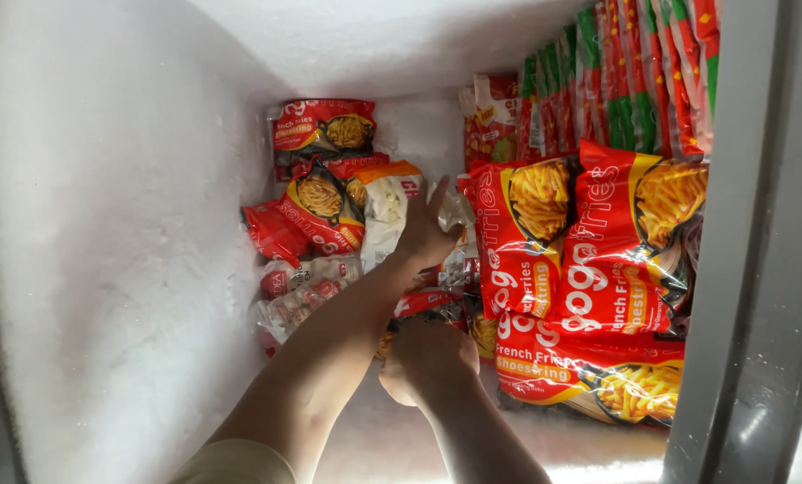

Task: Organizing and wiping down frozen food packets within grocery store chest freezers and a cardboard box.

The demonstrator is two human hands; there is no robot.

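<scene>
**Head view: both hands deep in a frosted chest freezer**

Head view looks straight down into the freezer, and I see my left hand [426,235] reaching furthest in, fingers spread flat against a white and orange bag [385,215] near the middle of the pile. That bag is pale, crinkled plastic with an orange band across its top, lying tilted among red packets. My right hand [426,360] sits lower and closer to me, its grip curled shut around the edge of a red packet [423,303] just beneath the left wrist; only a strip of the packet's glossy red film shows. To the right, big red and yellow bags of fries [580,260] are stacked, with green and red packets [634,76] standing on edge behind them. Thick frost coats the freezer wall [105,224] on the left.
</scene>
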